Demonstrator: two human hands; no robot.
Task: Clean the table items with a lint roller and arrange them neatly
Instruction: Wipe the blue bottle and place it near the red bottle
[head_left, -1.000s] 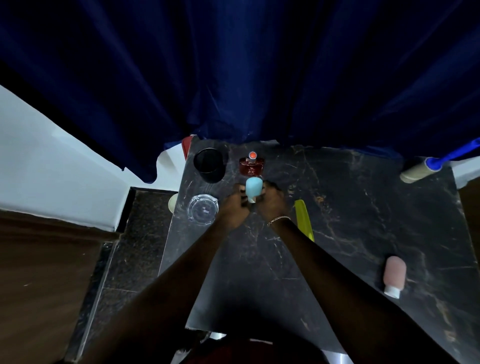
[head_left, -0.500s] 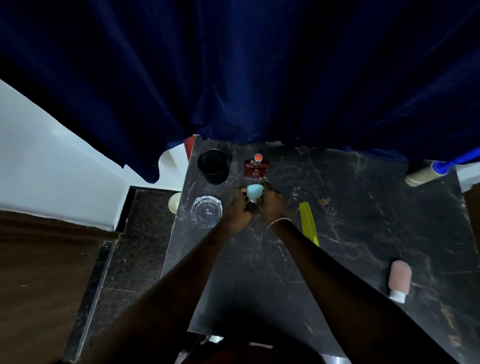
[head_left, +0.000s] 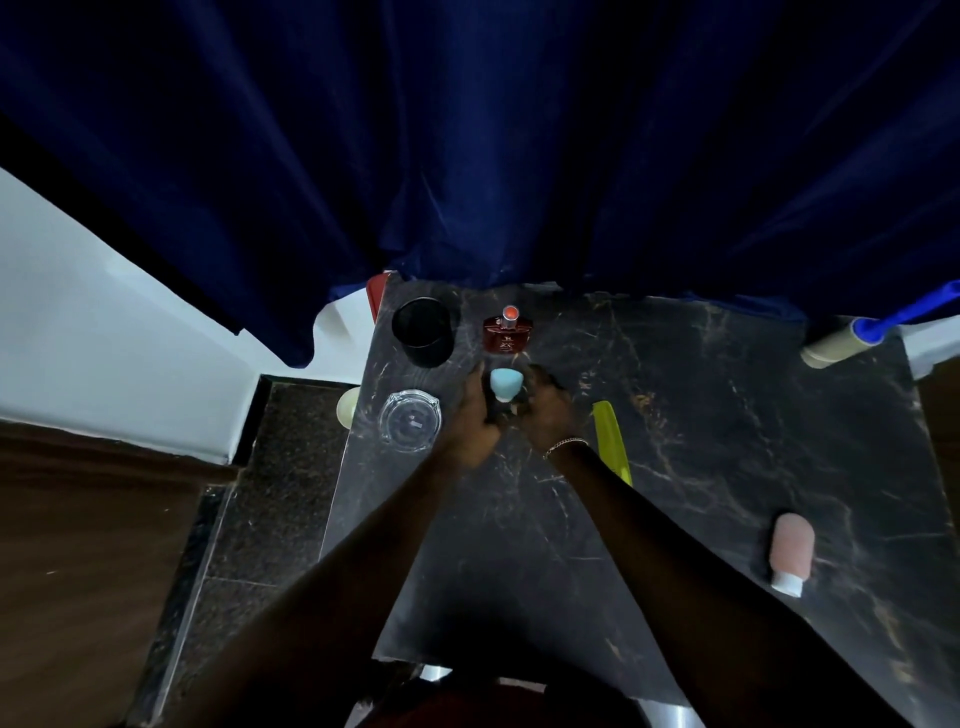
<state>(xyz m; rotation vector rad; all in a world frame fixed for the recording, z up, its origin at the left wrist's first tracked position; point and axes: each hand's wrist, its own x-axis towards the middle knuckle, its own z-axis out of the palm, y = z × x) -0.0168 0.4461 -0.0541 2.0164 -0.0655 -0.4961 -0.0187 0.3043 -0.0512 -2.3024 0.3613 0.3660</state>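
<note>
A small light blue bottle (head_left: 504, 383) stands upside down on its white cap on the dark marble table (head_left: 727, 441), just in front of a red perfume bottle (head_left: 508, 331). My left hand (head_left: 475, 415) and my right hand (head_left: 545, 410) close around its lower part from both sides. The lint roller (head_left: 844, 340) with a blue handle lies at the far right corner, away from both hands. A pink bottle (head_left: 790, 551) lies on its side at the right.
A black cup (head_left: 423, 332) stands at the far left corner, a glass ashtray (head_left: 410, 421) in front of it. A yellow-green comb (head_left: 613, 441) lies right of my right wrist. A dark blue curtain (head_left: 467, 156) hangs behind the table; floor drops off at left.
Both hands with the blue bottle have shifted slightly away from me, closer to the red perfume bottle. The bottle sits lower between my fingers.
</note>
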